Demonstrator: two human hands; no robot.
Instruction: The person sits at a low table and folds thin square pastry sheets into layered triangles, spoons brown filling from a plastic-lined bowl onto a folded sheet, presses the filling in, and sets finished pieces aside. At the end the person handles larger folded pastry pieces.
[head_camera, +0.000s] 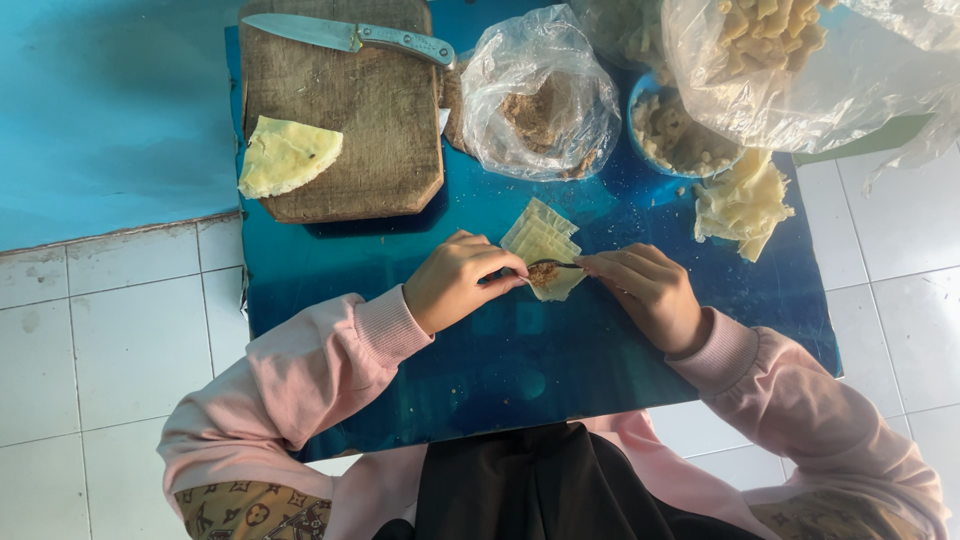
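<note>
You've got the whole setup laid out on that blue board (640, 360) sitting on the white tiled floor (100, 340), so here's where things look from above. Biggest thing up top right is the clear bag of finished folded pieces (790, 60), pretty well stocked, and next to it the blue bowl (680, 135) has more of them piled in, so a good chunk looks done already. The wooden chopping board (350, 120) has a knife (350, 36) lying across its top edge and one wedge of uncut dough sheet (287, 155) on it, so I'd guess there's cutting left. The smaller open bag of brownish filling (540, 110) isn't empty, and a loose heap of cut wrappers (745, 205) waits just right of where you're working. Right in front of you is the little stack of square wrappers (543, 250), with a dab of filling (543, 275) on the near one, not folded yet. Your left hand (455, 280) has fingertips pinched together at the wrapper's edge, and your right hand (645, 290) is clamped on a small dark spoon (555, 264) whose tip is at the filling.
</note>
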